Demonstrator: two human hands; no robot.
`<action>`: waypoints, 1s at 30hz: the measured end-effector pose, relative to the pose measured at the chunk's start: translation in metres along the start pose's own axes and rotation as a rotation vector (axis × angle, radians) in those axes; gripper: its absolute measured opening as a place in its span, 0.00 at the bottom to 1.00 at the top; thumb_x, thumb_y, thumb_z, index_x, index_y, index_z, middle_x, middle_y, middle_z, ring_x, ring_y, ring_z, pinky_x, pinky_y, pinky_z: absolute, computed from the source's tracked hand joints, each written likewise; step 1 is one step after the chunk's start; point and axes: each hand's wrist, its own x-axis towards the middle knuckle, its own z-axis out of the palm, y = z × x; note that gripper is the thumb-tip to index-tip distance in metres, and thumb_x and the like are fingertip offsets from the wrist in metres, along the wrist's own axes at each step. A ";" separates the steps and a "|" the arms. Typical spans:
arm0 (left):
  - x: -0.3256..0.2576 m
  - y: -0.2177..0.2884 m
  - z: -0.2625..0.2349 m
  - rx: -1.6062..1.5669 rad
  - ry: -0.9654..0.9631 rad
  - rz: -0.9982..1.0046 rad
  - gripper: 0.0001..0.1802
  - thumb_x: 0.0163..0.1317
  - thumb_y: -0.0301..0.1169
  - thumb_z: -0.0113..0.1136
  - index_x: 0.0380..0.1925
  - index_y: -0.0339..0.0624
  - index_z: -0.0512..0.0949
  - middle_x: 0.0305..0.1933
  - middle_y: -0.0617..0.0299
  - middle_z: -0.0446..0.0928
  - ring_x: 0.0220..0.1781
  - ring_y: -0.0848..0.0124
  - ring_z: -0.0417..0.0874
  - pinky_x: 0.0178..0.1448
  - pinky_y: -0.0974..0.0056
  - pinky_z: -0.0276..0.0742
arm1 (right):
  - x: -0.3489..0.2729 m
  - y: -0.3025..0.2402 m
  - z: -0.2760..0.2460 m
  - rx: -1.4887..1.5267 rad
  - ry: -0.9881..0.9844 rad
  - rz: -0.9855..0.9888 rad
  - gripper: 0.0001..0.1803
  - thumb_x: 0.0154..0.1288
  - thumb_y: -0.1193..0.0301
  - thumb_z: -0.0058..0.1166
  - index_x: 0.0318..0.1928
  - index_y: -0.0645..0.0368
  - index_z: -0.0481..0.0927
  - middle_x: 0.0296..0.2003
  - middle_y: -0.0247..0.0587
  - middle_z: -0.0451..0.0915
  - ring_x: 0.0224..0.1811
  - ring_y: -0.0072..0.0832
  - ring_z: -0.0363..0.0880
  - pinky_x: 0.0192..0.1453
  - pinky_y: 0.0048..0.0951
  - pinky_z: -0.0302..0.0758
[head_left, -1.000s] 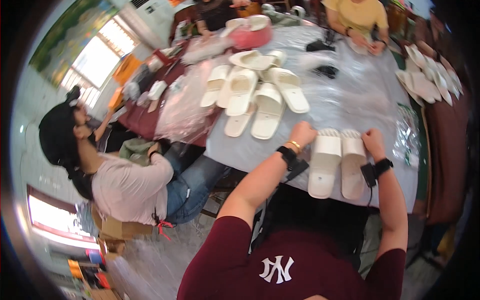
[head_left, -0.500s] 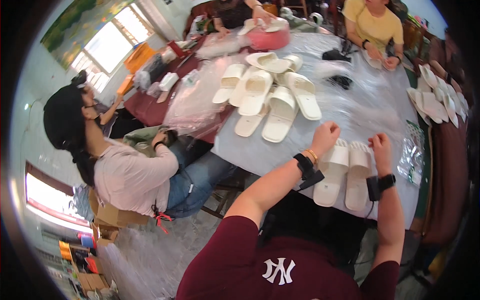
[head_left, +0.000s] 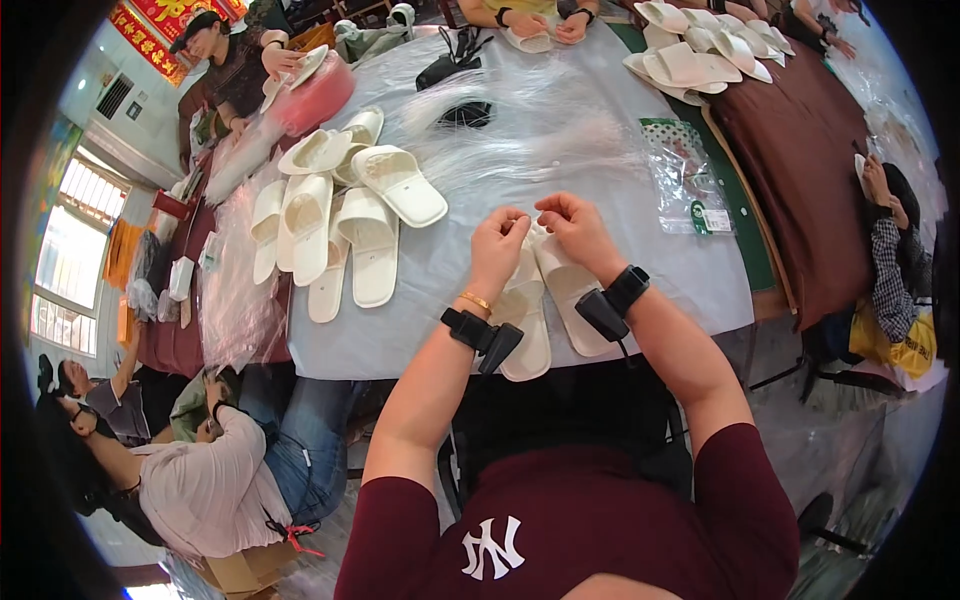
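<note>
A pair of cream-white slide slippers, the left slipper (head_left: 523, 325) and the right slipper (head_left: 576, 298), lies side by side at the table edge before me. Over their far ends my left hand (head_left: 500, 250) and my right hand (head_left: 580, 238) come close together. Both are closed, thumbs and forefingers pinched. Whatever is between the fingertips is too thin or hidden to make out. My hands cover part of both slippers. To the left, a loose pile of similar slippers (head_left: 305, 225) rests on the pale sheeted table (head_left: 440, 330).
Fine clear strands (head_left: 540, 110) spread across the table's far half, near a black item (head_left: 448, 70). Right of my hands lies a clear printed bag (head_left: 690, 180). More slippers (head_left: 690, 65) are heaped at the far right. Co-workers sit around; one person (head_left: 200, 490) is close on my left.
The view has swung to the right. My hands, earlier apart on either side of the slipper pair, have drawn together above the slippers' far ends.
</note>
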 end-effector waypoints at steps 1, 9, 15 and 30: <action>-0.001 -0.001 0.000 -0.015 -0.004 -0.007 0.09 0.60 0.33 0.62 0.34 0.38 0.81 0.23 0.67 0.77 0.24 0.80 0.72 0.29 0.70 0.69 | -0.002 0.000 0.000 -0.001 -0.014 -0.002 0.10 0.63 0.76 0.51 0.44 0.66 0.80 0.34 0.42 0.84 0.36 0.24 0.82 0.41 0.26 0.76; -0.003 -0.001 -0.002 -0.034 -0.019 -0.015 0.08 0.62 0.31 0.61 0.36 0.38 0.82 0.28 0.70 0.78 0.26 0.84 0.70 0.28 0.74 0.65 | -0.001 0.001 0.004 0.010 0.016 -0.010 0.08 0.61 0.75 0.55 0.39 0.66 0.80 0.32 0.40 0.83 0.33 0.24 0.80 0.40 0.25 0.76; -0.004 0.000 -0.003 -0.005 -0.035 -0.016 0.08 0.61 0.30 0.62 0.36 0.37 0.82 0.28 0.70 0.78 0.25 0.84 0.70 0.27 0.75 0.65 | 0.000 0.005 0.003 0.007 0.024 -0.013 0.07 0.59 0.75 0.58 0.37 0.65 0.80 0.30 0.39 0.82 0.31 0.23 0.78 0.38 0.26 0.75; -0.003 0.000 -0.003 -0.002 -0.049 0.003 0.07 0.62 0.30 0.61 0.34 0.37 0.81 0.25 0.72 0.76 0.23 0.85 0.68 0.24 0.75 0.63 | -0.001 -0.003 0.004 -0.058 -0.028 -0.029 0.07 0.58 0.75 0.59 0.36 0.64 0.81 0.29 0.39 0.83 0.31 0.22 0.79 0.37 0.25 0.75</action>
